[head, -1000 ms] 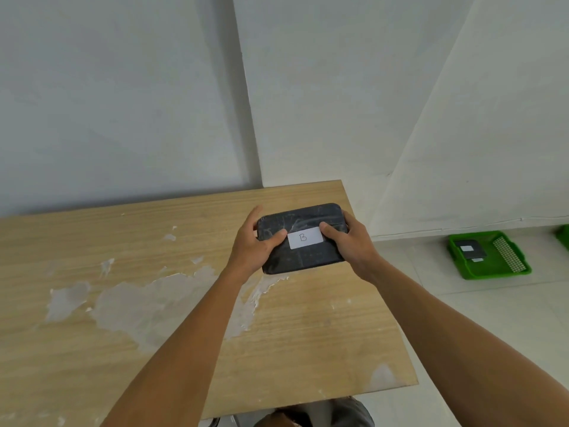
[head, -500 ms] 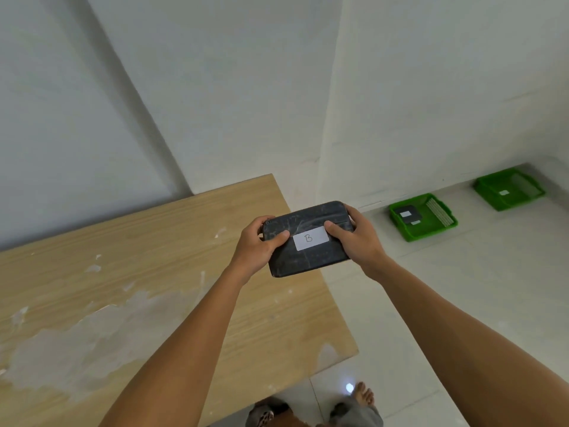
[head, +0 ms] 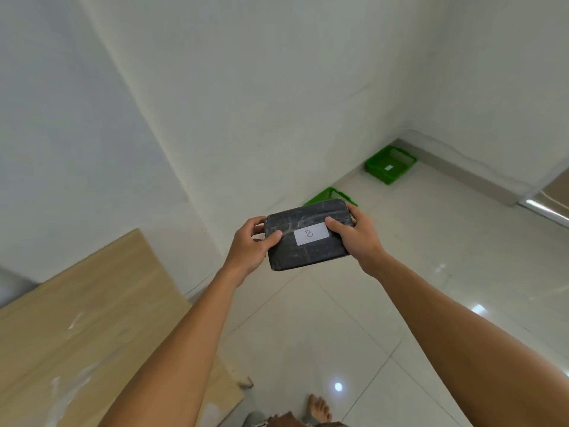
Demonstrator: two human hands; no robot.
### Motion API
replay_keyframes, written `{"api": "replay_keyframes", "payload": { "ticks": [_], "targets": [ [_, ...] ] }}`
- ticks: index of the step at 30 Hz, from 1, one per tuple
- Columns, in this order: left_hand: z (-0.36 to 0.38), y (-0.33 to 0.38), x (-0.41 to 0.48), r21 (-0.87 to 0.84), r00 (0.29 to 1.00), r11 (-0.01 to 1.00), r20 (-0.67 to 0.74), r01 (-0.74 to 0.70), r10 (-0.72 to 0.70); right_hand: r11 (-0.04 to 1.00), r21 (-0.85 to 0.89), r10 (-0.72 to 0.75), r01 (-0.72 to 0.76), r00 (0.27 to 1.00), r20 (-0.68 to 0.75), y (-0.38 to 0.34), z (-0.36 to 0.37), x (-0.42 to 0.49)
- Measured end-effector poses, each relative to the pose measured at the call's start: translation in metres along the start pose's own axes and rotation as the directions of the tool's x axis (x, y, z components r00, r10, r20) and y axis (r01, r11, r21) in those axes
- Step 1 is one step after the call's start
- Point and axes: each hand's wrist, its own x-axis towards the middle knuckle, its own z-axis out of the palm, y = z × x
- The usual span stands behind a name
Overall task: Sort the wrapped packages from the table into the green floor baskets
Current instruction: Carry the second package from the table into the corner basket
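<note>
A black wrapped package [head: 304,251] with a white label marked "B" is held in the air over the tiled floor. My left hand [head: 251,246] grips its left end and my right hand [head: 357,238] grips its right end. Just behind the package a green floor basket [head: 328,195] stands against the wall, mostly hidden by the package. A second green basket [head: 390,164] with a white label inside stands farther off in the room's corner.
The wooden table [head: 92,318] with worn white patches lies at the lower left. White walls meet ahead. Glossy floor tiles [head: 431,257] spread to the right. My bare foot [head: 320,408] shows at the bottom edge.
The view has swung right, away from the table. The package, still in both hands, has moved off the table edge and now hangs over the floor in front of the nearer basket.
</note>
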Motion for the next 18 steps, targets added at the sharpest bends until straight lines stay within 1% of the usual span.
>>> {"api": "replay_keyframes", "payload": {
  "ticks": [4, 8, 13, 18],
  "targets": [
    [0.064, 0.033, 0.032, 0.059, 0.996, 0.998, 0.08, -0.034, 0.029, 1.0, 0.02, 0.003, 0.0, 0.991, -0.134, -0.008, -0.074, 0.02],
    [0.126, 0.061, 0.07, 0.092, 0.982, 0.993, 0.182, -0.073, 0.055, 0.998, 0.063, 0.021, -0.005, 0.967, -0.255, -0.008, -0.14, 0.043],
    [0.208, 0.088, 0.128, 0.127, 0.957, 0.987, 0.282, -0.101, 0.062, 0.997, 0.072, 0.04, -0.015, 0.933, -0.357, -0.007, -0.214, 0.091],
    [0.287, 0.111, 0.21, 0.147, 0.933, 0.983, 0.356, -0.111, 0.052, 0.998, 0.064, 0.032, -0.005, 0.903, -0.429, -0.015, -0.286, 0.166]
  ]
}}
